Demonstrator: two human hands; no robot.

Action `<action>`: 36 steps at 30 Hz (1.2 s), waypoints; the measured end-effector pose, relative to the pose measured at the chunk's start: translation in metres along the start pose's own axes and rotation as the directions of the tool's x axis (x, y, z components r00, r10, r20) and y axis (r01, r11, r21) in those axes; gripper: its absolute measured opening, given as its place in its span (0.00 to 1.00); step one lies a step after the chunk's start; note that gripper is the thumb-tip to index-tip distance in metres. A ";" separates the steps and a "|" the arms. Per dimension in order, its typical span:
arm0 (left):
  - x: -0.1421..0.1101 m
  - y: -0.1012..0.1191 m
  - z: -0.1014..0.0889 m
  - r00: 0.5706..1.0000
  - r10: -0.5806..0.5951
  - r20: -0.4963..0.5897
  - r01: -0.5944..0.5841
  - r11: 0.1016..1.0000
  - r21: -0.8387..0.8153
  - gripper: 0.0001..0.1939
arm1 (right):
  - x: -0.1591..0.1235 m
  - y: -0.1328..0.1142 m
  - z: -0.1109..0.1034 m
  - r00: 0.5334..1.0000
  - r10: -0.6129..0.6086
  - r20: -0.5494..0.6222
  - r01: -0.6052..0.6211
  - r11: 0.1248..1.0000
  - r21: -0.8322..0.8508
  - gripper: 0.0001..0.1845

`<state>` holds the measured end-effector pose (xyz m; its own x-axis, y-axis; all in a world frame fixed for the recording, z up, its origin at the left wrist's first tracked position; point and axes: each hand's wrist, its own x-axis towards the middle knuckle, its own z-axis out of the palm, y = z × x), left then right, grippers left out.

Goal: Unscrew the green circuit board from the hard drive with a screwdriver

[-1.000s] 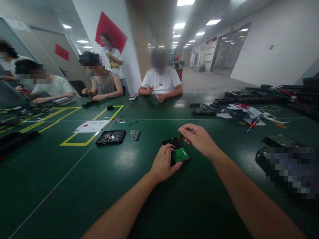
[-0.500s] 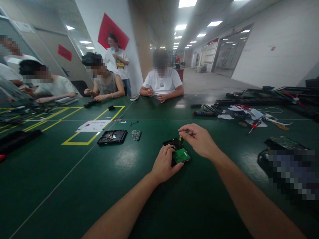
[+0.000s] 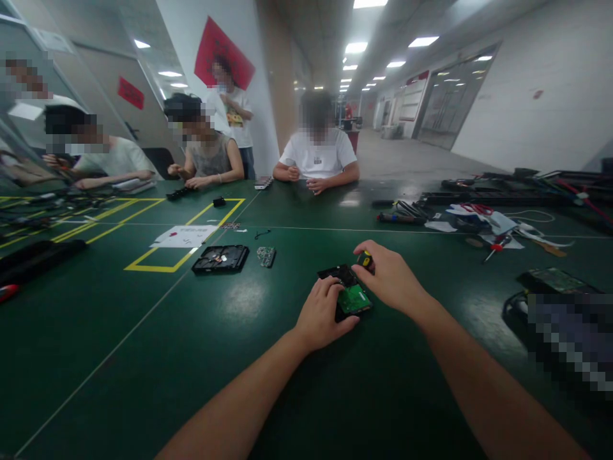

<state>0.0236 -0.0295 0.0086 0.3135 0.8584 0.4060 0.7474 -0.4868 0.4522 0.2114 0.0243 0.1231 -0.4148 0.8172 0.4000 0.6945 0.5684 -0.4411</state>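
Observation:
On the table lies a hard drive [image 3: 355, 298], its green circuit board facing up inside a black body. My left hand [image 3: 324, 312] grips it from the left, fingers over the far part and thumb along the near edge. Just beyond its right side, my right hand [image 3: 387, 276] is closed around a small yellow and black screwdriver [image 3: 365, 259]. The handle's end shows between the fingers; its tip cannot be made out. The screwdriver appears raised off the drive.
Left of the drive lie a small circuit board [image 3: 266, 257], an open black drive case [image 3: 221, 260] and white paper [image 3: 186, 236]. At the right are a red screwdriver [image 3: 498, 246], cables [image 3: 412, 209] and electronics [image 3: 558, 281]. A person [image 3: 317, 156] sits opposite.
My right hand has drawn back a little to the right, and the screwdriver has gone from upright over the drive to tilted. My left hand keeps its hold. The view has shifted slightly.

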 end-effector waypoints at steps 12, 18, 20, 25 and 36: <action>-0.001 0.002 0.000 1.000 -0.021 0.019 0.021 1.000 0.013 0.38 | -0.007 0.014 -0.024 0.955 0.151 -0.254 -0.098 0.973 0.211 0.15; -0.002 -0.003 0.006 1.000 -0.010 0.017 0.010 1.000 0.017 0.38 | -0.013 0.041 -0.039 0.847 0.264 -0.461 -0.191 0.961 0.200 0.17; -0.002 -0.004 0.007 1.000 -0.008 0.011 0.008 1.000 0.024 0.37 | -0.012 0.048 -0.033 0.854 0.291 -0.432 -0.217 0.953 0.212 0.16; -0.003 -0.004 0.007 1.000 -0.002 0.007 0.001 0.999 0.033 0.37 | -0.013 0.035 -0.009 0.928 0.228 -0.296 -0.157 0.957 0.245 0.16; -0.003 -0.001 0.003 1.000 0.006 0.028 -0.007 0.999 0.040 0.35 | -0.016 0.018 0.018 0.959 0.157 -0.234 -0.111 0.974 0.198 0.14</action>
<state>0.0234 -0.0310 0.0041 0.3341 0.8600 0.3858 0.7680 -0.4857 0.4175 0.2201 0.0230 0.0943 -0.1512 0.8513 0.5024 0.6061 0.4813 -0.6333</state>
